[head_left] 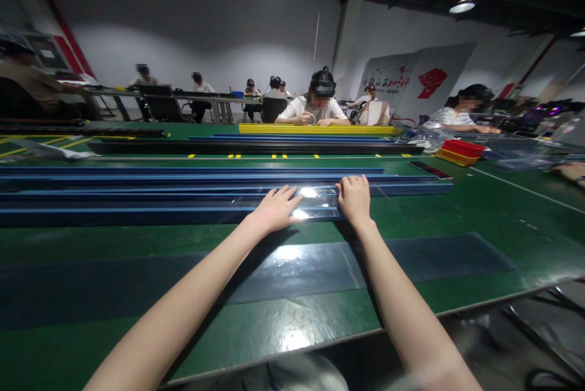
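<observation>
Several long blue rails (114,215) lie side by side across the green table, with a glossy clear plastic strip (316,205) over the nearest ones. My left hand (274,208) rests on the strip, its fingers stretched out and a little spread. To the right, my right hand (355,201) is closed, with its fingers bent over the same strip; the fingertips are partly hidden. Closer to me, a second long transparent strip (301,272) lies flat on the table and reflects the lamps.
Beyond the blue rails are a black rail (256,147) and a yellow rail (315,130). A phone (429,169) lies at the rails' right end, near red and yellow trays (459,152). A co-worker (315,108) sits across the table. The table's front edge (338,341) runs below my forearms.
</observation>
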Demonstrator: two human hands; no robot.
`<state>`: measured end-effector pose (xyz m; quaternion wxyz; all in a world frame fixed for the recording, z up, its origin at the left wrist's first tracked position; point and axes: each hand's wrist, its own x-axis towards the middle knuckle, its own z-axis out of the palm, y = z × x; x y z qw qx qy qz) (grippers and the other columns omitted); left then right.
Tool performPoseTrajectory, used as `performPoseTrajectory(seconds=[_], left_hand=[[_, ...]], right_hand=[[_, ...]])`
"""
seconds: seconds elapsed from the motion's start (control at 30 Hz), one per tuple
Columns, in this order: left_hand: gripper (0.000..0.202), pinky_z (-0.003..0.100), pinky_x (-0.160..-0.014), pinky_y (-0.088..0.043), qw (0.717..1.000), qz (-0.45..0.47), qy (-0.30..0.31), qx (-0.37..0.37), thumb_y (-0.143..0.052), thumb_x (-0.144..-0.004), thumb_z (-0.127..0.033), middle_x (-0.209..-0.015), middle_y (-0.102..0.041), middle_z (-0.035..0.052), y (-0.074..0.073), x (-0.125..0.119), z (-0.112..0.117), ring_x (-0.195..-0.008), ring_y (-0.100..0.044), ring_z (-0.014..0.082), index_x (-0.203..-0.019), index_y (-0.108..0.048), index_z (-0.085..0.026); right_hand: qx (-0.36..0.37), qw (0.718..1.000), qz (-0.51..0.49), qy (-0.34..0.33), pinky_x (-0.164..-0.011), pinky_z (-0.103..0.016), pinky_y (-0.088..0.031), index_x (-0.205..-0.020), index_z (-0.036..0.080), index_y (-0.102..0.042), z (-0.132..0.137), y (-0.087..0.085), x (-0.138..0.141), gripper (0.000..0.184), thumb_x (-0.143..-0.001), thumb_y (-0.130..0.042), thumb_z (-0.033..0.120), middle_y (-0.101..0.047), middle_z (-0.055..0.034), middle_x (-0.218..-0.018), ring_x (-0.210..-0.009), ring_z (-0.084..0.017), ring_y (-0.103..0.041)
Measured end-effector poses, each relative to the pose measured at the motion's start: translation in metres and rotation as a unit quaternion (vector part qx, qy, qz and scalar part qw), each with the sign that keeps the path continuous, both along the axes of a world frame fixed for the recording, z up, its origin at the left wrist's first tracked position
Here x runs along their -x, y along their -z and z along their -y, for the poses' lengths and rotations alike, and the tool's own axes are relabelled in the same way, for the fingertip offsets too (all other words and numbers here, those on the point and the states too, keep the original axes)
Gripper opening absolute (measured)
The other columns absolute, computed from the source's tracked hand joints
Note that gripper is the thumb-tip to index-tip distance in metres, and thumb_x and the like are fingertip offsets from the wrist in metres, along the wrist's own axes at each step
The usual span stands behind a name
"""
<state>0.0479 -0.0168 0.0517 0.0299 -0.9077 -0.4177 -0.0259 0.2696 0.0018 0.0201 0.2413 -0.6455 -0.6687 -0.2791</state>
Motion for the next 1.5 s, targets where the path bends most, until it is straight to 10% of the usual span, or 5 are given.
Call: performPoseTrajectory(seconds=[0.7, 1.0, 1.5], left_hand=[[0.060, 0.041, -0.108, -0.015, 0.999, 0.044, 0.028, 0.016, -0.025, -0.089, -0.053, -0.145, -0.023, 0.0083, 0.022, 0.006, -0.014, -0.135, -0.017, 0.0208, -0.139, -0.026, -0.019], [0.052, 0.030, -0.108, -0.018, 0.996, 0.085, 0.023, 0.028, -0.020, -0.093, -0.038, -0.141, -0.032, 0.0107, 0.019, 0.009, -0.022, -0.131, -0.027, 0.0170, -0.134, -0.034, -0.009], [0.048, 0.039, -0.105, -0.025, 0.998, 0.060, 0.006, -0.017, -0.022, -0.093, -0.037, -0.140, -0.035, 0.0069, 0.024, 0.012, -0.022, -0.129, -0.031, 0.0201, -0.133, -0.037, -0.017]], right_hand=[[0.151, 0.977, -0.049, -0.145, -0.089, -0.029, -0.033, -0.109, 0.016, -0.059, 0.009, 0.001, 0.048, 0.035, -0.091, -0.032, 0.031, -0.062, -0.0086, -0.111, -0.103, -0.018, -0.054], [0.214, 0.968, -0.014, -0.132, -0.085, -0.032, -0.035, -0.112, 0.020, -0.057, 0.008, -0.001, 0.046, 0.038, -0.092, -0.029, 0.035, -0.062, -0.0079, -0.112, -0.103, -0.020, -0.054], [0.269, 0.961, -0.009, -0.067, -0.082, -0.027, -0.036, -0.105, 0.020, -0.059, 0.007, -0.011, 0.009, 0.035, -0.092, -0.029, 0.034, -0.063, -0.0075, -0.108, -0.100, -0.018, -0.055]])
